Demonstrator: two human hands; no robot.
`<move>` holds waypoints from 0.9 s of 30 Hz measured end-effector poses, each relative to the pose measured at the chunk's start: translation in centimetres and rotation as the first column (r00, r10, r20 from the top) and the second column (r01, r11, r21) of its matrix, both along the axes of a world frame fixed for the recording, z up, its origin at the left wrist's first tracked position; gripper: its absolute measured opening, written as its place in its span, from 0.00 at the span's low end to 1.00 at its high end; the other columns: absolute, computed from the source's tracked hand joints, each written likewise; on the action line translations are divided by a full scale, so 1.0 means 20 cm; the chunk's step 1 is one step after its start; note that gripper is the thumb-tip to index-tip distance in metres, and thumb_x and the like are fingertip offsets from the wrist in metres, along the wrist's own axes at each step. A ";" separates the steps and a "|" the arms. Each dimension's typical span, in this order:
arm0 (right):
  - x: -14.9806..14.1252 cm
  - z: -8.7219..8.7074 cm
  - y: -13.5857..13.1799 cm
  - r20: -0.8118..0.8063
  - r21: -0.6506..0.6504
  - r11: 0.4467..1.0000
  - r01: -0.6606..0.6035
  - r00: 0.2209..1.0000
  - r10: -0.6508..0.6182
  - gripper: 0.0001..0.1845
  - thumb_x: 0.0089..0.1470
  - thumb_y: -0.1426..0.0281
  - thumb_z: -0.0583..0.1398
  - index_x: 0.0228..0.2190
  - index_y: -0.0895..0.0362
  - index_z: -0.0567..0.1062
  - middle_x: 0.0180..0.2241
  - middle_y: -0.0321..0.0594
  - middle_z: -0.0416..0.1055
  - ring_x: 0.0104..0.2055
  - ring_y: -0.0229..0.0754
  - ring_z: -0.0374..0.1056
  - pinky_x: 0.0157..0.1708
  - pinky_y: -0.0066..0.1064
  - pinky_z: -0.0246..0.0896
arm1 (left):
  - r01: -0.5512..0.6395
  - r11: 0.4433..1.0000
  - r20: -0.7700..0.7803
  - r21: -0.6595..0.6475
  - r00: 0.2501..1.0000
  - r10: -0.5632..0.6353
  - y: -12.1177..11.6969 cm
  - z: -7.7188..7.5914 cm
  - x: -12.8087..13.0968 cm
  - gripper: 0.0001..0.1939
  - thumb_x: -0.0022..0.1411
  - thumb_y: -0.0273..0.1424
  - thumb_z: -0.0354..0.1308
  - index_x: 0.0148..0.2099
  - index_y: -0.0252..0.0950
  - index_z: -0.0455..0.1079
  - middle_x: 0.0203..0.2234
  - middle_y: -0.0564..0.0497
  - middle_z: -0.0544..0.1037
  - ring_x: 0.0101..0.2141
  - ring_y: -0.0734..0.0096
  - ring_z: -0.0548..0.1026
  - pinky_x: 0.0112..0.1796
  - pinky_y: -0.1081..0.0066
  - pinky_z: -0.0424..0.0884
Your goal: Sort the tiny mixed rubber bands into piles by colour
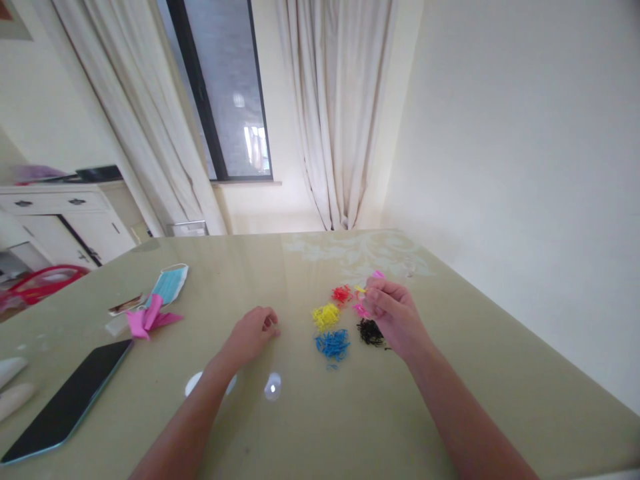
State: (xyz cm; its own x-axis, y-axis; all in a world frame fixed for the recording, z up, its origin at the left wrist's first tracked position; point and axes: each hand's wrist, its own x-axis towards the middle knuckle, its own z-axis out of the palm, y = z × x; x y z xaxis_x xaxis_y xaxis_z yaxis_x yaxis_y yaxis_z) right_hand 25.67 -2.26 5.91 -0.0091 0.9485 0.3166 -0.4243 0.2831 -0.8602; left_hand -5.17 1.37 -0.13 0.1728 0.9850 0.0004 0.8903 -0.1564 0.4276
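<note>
Small piles of little rubber bands lie on the table: red (341, 295), yellow (326, 317), blue (333, 345), black (371, 332) and pink (361, 310). My right hand (393, 308) hovers over the pink and black piles, partly covering them. Its thumb and forefinger pinch a small yellow rubber band (361, 289). A bit of pink (379, 274) shows just beyond its knuckles. To the left of the piles, my left hand (254, 331) rests on the table with fingers curled in loosely; nothing shows in them.
On the left are a dark-screened tablet (73, 393), folded pink paper (150, 318) and a blue face mask (170, 285). White objects (13, 387) sit at the left edge. A wall (525, 167) runs along the table's (500, 400) right side; curtains (335, 100) hang behind.
</note>
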 end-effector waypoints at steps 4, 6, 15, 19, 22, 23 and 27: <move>0.00 -0.01 0.00 -0.004 -0.008 1.000 -0.012 1.000 0.012 0.13 0.47 0.61 0.74 0.23 0.55 0.79 0.18 0.28 0.55 0.22 0.33 0.46 0.22 0.30 0.39 | 0.022 0.999 -0.001 -0.034 1.000 -0.022 0.02 -0.01 0.00 0.05 0.63 0.25 0.58 0.36 0.37 0.75 0.35 0.48 0.81 0.39 0.63 0.77 0.41 0.69 0.67; 0.00 -0.02 0.01 0.029 -0.006 1.000 0.004 1.000 -0.004 0.13 0.48 0.60 0.73 0.24 0.55 0.80 0.19 0.29 0.58 0.22 0.33 0.47 0.22 0.30 0.40 | 0.021 0.999 -0.014 -0.035 1.000 -0.022 0.02 -0.01 0.00 0.05 0.63 0.24 0.57 0.37 0.37 0.74 0.35 0.48 0.81 0.39 0.63 0.77 0.41 0.69 0.66; -0.12 -0.23 0.15 0.806 0.210 0.960 0.187 0.522 -0.278 0.06 0.56 0.71 0.66 0.29 0.56 0.85 0.29 0.41 0.79 0.29 0.41 0.67 0.34 0.34 0.61 | 0.070 0.997 -0.078 0.012 0.995 -0.069 0.00 -0.04 0.02 0.07 0.65 0.23 0.51 0.37 0.38 0.69 0.38 0.45 0.80 0.42 0.61 0.76 0.42 0.68 0.65; -0.13 -0.27 0.16 0.879 0.270 0.938 0.216 0.342 -0.332 0.07 0.57 0.74 0.65 0.31 0.56 0.86 0.33 0.44 0.80 0.34 0.43 0.71 0.41 0.37 0.63 | 0.088 0.995 -0.016 0.038 0.996 -0.088 0.01 -0.04 0.03 0.06 0.64 0.25 0.51 0.35 0.38 0.67 0.35 0.46 0.79 0.40 0.61 0.76 0.41 0.67 0.65; -0.11 -0.24 0.13 0.832 0.305 0.929 0.210 0.416 -0.367 0.08 0.58 0.72 0.65 0.33 0.55 0.86 0.32 0.42 0.79 0.31 0.42 0.70 0.36 0.35 0.63 | 0.100 0.993 0.209 0.065 0.972 -0.112 0.01 -0.04 0.06 0.05 0.65 0.30 0.50 0.36 0.39 0.66 0.32 0.48 0.77 0.36 0.63 0.74 0.39 0.67 0.66; -0.11 -0.23 0.11 0.815 0.304 0.932 0.197 0.454 -0.361 0.07 0.59 0.71 0.65 0.33 0.54 0.86 0.30 0.41 0.78 0.30 0.41 0.68 0.34 0.34 0.62 | 0.105 0.992 0.323 0.063 0.939 -0.120 0.01 -0.03 0.08 0.06 0.66 0.34 0.50 0.38 0.39 0.66 0.31 0.50 0.76 0.34 0.64 0.74 0.38 0.67 0.67; -0.19 -0.23 0.05 0.783 0.226 0.972 0.063 0.581 -0.220 0.09 0.59 0.63 0.67 0.32 0.54 0.86 0.28 0.40 0.76 0.28 0.40 0.66 0.30 0.31 0.59 | 0.134 0.990 0.676 0.053 0.725 -0.135 -0.03 0.00 0.20 0.14 0.66 0.45 0.52 0.40 0.39 0.66 0.29 0.53 0.73 0.31 0.68 0.74 0.36 0.68 0.70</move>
State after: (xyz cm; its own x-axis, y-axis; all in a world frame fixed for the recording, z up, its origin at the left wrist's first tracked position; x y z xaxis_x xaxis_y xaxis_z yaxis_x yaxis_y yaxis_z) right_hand 21.91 -1.34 1.40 -0.2020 0.8981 0.3908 0.4693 0.4390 -0.7662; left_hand -1.18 0.75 -0.14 0.2571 0.9514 0.1695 0.3355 -0.2524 0.9076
